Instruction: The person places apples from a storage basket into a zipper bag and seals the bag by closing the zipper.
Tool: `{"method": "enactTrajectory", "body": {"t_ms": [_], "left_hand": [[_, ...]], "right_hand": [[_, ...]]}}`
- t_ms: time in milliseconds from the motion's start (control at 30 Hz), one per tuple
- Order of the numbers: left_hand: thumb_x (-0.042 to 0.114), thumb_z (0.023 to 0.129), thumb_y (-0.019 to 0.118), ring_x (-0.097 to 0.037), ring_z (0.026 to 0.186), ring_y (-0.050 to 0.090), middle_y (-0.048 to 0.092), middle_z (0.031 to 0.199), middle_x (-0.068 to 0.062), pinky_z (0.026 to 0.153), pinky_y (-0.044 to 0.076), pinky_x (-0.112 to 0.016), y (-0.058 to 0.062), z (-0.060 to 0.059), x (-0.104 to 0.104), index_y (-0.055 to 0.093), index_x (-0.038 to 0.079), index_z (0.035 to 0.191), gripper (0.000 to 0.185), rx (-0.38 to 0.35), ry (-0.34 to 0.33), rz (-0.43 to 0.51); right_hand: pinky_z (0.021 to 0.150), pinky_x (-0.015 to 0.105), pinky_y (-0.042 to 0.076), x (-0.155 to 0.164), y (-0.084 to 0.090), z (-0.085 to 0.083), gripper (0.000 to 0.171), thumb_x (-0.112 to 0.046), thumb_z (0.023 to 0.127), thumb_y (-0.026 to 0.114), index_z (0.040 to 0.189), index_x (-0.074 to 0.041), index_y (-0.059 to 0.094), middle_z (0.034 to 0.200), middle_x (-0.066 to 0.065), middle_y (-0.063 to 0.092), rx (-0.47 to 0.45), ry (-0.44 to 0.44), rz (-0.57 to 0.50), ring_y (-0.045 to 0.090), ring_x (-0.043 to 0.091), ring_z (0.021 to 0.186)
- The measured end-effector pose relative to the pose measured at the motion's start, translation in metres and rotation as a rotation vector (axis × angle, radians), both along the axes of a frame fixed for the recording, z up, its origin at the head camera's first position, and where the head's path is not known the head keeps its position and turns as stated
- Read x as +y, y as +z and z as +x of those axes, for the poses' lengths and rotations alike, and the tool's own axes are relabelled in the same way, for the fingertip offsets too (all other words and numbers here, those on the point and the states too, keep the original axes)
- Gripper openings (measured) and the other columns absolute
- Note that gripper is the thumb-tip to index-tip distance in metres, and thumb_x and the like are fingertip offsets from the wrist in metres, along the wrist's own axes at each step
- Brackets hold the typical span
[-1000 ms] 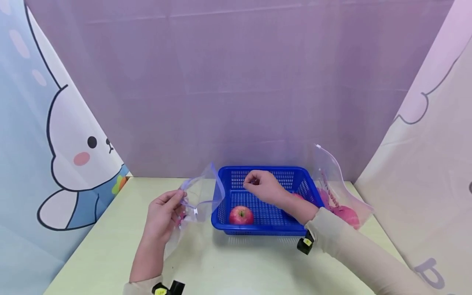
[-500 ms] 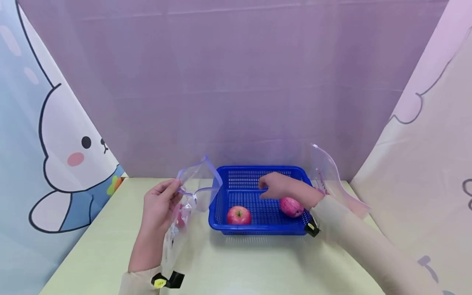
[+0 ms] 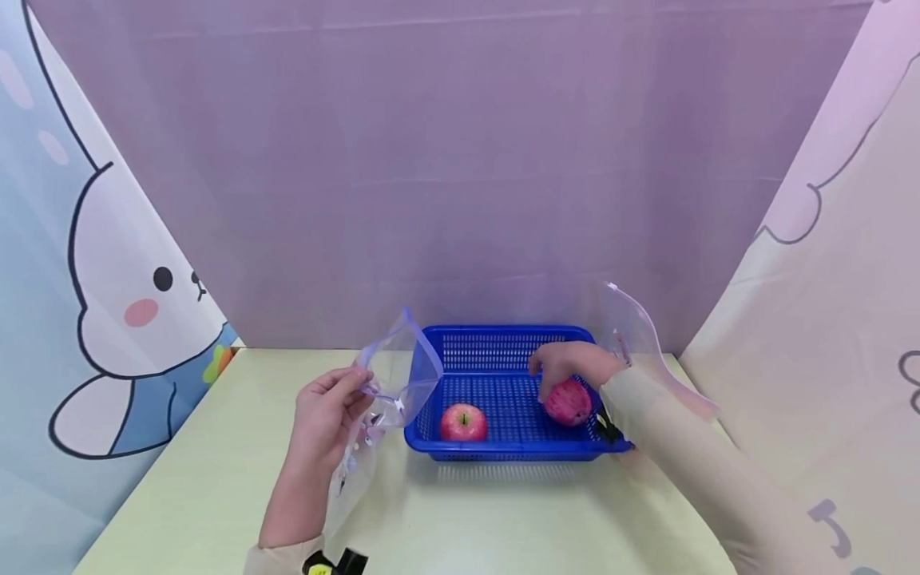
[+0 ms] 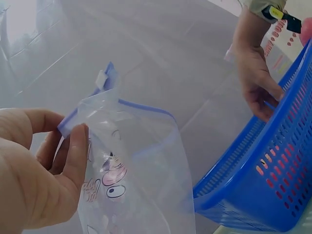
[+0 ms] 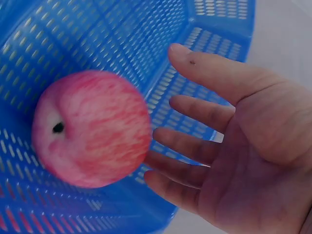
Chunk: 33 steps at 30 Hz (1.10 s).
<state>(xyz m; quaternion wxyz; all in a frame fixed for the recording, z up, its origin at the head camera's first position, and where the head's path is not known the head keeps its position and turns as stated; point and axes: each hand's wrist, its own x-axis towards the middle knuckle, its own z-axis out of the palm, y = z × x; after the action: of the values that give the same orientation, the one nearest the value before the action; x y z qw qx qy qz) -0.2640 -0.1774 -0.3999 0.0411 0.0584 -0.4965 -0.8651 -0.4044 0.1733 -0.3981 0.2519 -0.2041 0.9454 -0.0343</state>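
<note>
Between thumb and fingers, my left hand [image 3: 327, 411] pinches the rim of a clear zip bag [image 3: 402, 375] with a purple edge and a cartoon print. Its mouth gapes toward the basket, and a white slider [image 4: 101, 79] sits on the edge in the left wrist view. My right hand [image 3: 568, 359] reaches into the blue plastic basket [image 3: 503, 455], over a red apple [image 3: 569, 403] on its right side. In the right wrist view, the spread fingers [image 5: 187, 139] come right up beside that apple. A second apple [image 3: 463, 423] rests at the basket's front left.
Another zip bag [image 3: 643, 335] stands right of the basket, its lower part hidden behind my right arm. A pink round thing [image 4: 306, 31] shows near that arm in the left wrist view. The pale table [image 3: 460, 519] meets a purple cloth backdrop [image 3: 460, 200].
My right hand has moved right and down from over the basket's middle to the right apple. My left hand keeps holding the bag, which has shifted slightly.
</note>
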Motion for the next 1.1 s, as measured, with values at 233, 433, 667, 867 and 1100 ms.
{"method": "enactTrajectory", "body": {"t_ms": [233, 433, 667, 867, 1100], "left_hand": [[-0.003, 0.091, 0.064, -0.015, 0.078, 0.069, 0.071, 0.089, -0.006, 0.079, 0.055, -0.029, -0.007, 0.004, -0.004, 0.075, 0.01, 0.088, 0.018, 0.041, -0.079, 0.023], [-0.004, 0.091, 0.064, -0.016, 0.081, 0.07, 0.071, 0.088, -0.006, 0.081, 0.054, -0.03, -0.011, 0.004, -0.004, 0.074, 0.011, 0.094, 0.018, 0.033, -0.093, 0.042], [-0.002, 0.091, 0.066, -0.013, 0.075, 0.068, 0.071, 0.084, -0.004, 0.075, 0.055, -0.025, -0.015, 0.007, -0.004, 0.075, 0.013, 0.09, 0.017, -0.022, -0.069, 0.058], [-0.003, 0.09, 0.066, -0.01, 0.068, 0.066, 0.069, 0.08, -0.002, 0.063, 0.053, -0.02, -0.019, 0.007, -0.002, 0.076, 0.016, 0.084, 0.022, -0.032, -0.036, 0.091], [-0.002, 0.091, 0.065, -0.008, 0.065, 0.061, 0.068, 0.077, 0.0, 0.057, 0.048, -0.018, -0.02, 0.006, 0.001, 0.075, 0.016, 0.081, 0.023, -0.056, -0.009, 0.155]], "right_hand": [[0.096, 0.045, 0.043, 0.011, -0.009, -0.009, 0.06, -0.032, 0.073, 0.084, 0.124, -0.011, 0.061, 0.128, 0.01, 0.054, -0.034, 0.004, 0.115, 0.047, 0.029, 0.12], [0.093, 0.045, 0.046, 0.018, -0.013, -0.012, 0.056, -0.035, 0.071, 0.085, 0.119, -0.015, 0.065, 0.119, 0.006, 0.058, -0.035, -0.011, 0.167, 0.051, 0.028, 0.114], [0.09, 0.05, 0.047, 0.019, -0.017, -0.009, 0.055, -0.039, 0.062, 0.089, 0.108, -0.019, 0.067, 0.109, 0.004, 0.06, -0.033, -0.045, 0.245, 0.053, 0.029, 0.108], [0.088, 0.048, 0.048, 0.017, -0.019, -0.009, 0.055, -0.041, 0.062, 0.089, 0.106, -0.019, 0.066, 0.106, 0.003, 0.06, -0.049, -0.034, 0.268, 0.054, 0.027, 0.105], [0.084, 0.045, 0.05, 0.014, -0.021, -0.009, 0.048, -0.038, 0.063, 0.087, 0.102, -0.019, 0.067, 0.101, 0.002, 0.06, -0.072, -0.056, 0.277, 0.054, 0.024, 0.098]]}}
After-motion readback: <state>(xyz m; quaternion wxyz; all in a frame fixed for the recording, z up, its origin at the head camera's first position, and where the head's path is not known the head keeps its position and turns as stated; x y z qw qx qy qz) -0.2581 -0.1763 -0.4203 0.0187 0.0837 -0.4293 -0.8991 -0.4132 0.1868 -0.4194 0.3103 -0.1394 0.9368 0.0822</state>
